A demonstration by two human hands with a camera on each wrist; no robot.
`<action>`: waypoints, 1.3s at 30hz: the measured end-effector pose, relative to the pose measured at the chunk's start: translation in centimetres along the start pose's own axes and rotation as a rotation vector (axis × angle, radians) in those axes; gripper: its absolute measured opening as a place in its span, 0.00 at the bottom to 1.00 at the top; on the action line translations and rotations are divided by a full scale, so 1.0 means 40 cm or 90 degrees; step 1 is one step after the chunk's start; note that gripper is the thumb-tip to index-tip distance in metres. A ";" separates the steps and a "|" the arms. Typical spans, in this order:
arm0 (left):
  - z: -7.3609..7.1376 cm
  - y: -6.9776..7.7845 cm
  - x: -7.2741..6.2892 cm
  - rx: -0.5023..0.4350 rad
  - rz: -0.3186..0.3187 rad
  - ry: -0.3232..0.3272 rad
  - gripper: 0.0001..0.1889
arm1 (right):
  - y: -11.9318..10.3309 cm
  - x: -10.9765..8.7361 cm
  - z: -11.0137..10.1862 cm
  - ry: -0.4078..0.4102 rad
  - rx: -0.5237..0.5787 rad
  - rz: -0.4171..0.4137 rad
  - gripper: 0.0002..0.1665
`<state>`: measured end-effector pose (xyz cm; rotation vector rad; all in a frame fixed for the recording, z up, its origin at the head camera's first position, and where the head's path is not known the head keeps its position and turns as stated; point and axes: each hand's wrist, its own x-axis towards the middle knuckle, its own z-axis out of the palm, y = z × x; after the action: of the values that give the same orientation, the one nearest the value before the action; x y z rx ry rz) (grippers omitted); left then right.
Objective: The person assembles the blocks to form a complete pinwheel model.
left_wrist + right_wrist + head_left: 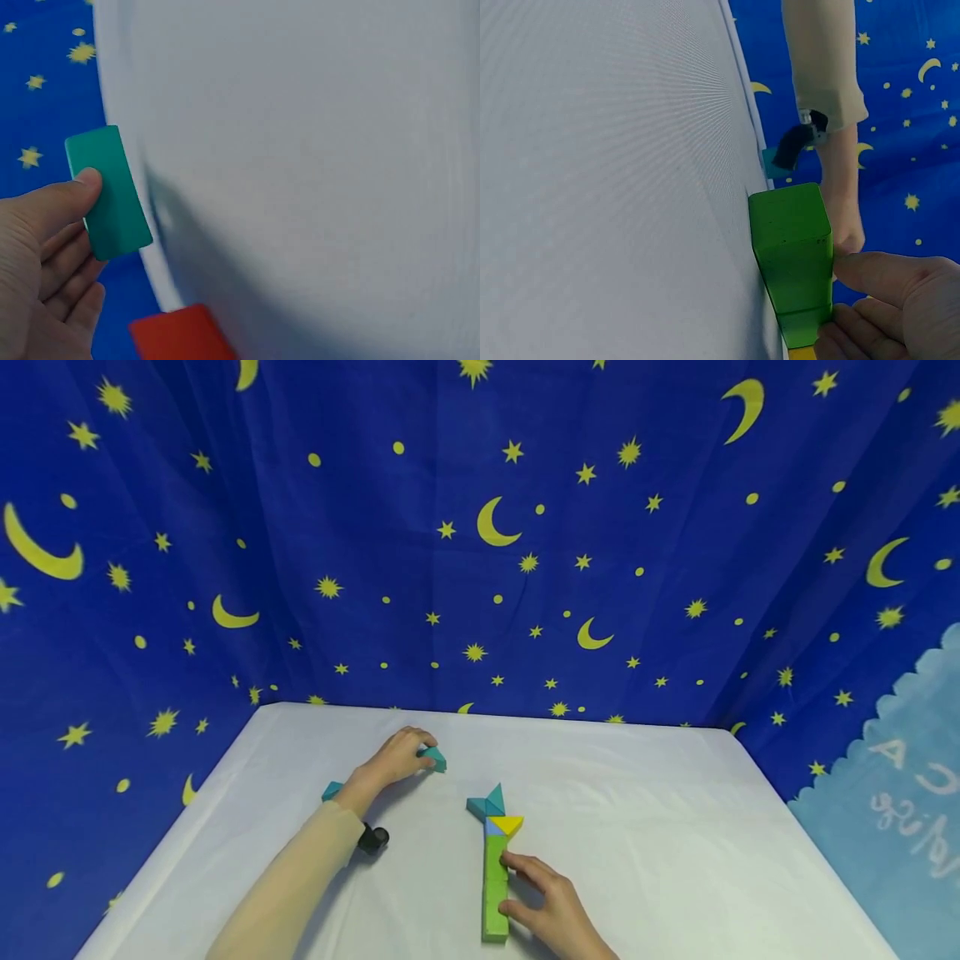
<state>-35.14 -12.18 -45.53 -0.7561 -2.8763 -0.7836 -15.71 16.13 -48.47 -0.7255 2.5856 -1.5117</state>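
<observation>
In the head view, my left hand [399, 755] pinches a teal block [434, 757] above the far part of the table. The left wrist view shows the thumb across this block's flat green-teal face [112, 199]. My right hand [555, 902] touches the right side of a row of green blocks [495, 893] with thumb and fingertips. At the row's far end sit a small blue piece [492, 827], a yellow triangular block [508, 823] and teal triangular blocks [478, 807]. In the right wrist view, the green block's end [791, 214] faces the camera.
Another teal block [332, 790] lies partly hidden behind the left forearm. A black wrist device [372, 837] hangs at the left sleeve. A red object [184, 334] enters the left wrist view's bottom edge. Blue star-patterned cloth [495, 568] stands behind the white table [637, 827].
</observation>
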 end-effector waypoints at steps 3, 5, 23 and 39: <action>-0.013 0.024 -0.013 -0.001 -0.005 0.015 0.16 | -0.004 0.001 0.000 0.000 -0.003 0.014 0.36; -0.019 0.044 -0.025 -0.002 -0.011 0.020 0.16 | -0.005 0.002 0.000 0.002 -0.007 0.018 0.36; 0.060 0.167 -0.146 -0.001 0.014 0.051 0.14 | -0.004 0.002 0.002 -0.006 -0.008 0.014 0.36; 0.098 0.198 -0.146 0.024 0.033 0.085 0.14 | -0.005 0.000 0.004 -0.003 -0.006 0.017 0.36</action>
<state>-26.01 -6.89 -46.38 -0.7401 -2.7336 -0.7417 -15.60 15.93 -48.39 -0.6913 2.5891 -1.4893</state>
